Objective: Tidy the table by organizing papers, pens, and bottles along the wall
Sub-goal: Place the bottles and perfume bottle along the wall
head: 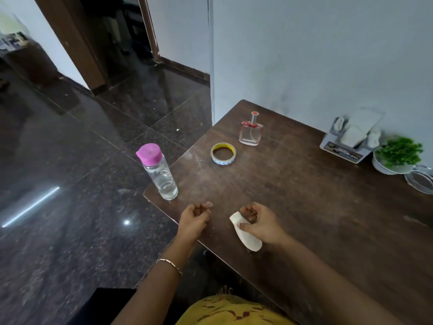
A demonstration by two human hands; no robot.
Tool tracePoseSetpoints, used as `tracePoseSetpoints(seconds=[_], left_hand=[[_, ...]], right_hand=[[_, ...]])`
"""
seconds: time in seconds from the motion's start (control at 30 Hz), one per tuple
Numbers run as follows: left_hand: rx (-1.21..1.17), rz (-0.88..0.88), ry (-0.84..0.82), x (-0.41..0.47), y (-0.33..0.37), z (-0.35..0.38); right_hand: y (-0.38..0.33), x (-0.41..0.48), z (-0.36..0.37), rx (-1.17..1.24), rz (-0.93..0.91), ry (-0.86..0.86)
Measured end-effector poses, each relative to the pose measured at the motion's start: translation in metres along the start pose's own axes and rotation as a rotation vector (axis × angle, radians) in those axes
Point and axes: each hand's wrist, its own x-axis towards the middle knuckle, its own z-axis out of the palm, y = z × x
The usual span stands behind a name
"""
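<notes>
My right hand [260, 225] holds a folded white paper [246, 233] just above the near part of the brown table [304, 195], thumb pressed on it. My left hand [194, 218] hovers at the table's near edge, fingers loosely curled, holding nothing. A clear water bottle with a pink cap [158, 171] stands upright at the table's left corner, a short way beyond my left hand. A small glass perfume bottle [251, 131] stands farther back, apart from the wall.
A roll of tape [223, 153] lies flat between the two bottles. Against the wall at the right are a holder stuffed with papers [349, 139], a potted green plant [398, 156] and a glass dish [420, 179]. Dark polished floor lies left of the table.
</notes>
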Motion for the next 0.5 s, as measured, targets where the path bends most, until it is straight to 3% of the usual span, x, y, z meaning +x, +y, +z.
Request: tracePoseSetpoints(seconds=[0.13,0.23,0.4,0.5], left_hand=[[0.026,-0.04,-0.056,-0.004,-0.007,-0.006],[0.047,-0.049,-0.103,-0.004,-0.009,-0.005],[0.088,0.049,-0.189,-0.005,-0.003,0.007],[0.211,0.152,-0.337,-0.003,0.006,0.018]], right_hand=[[-0.001,-0.001,-0.001,-0.294,0.005,-0.016],[-0.001,-0.007,0.002,-0.383,0.04,-0.036],[0.001,-0.008,0.004,-0.343,-0.018,-0.029],[-0.004,-0.006,-0.007,-0.261,-0.084,-0.002]])
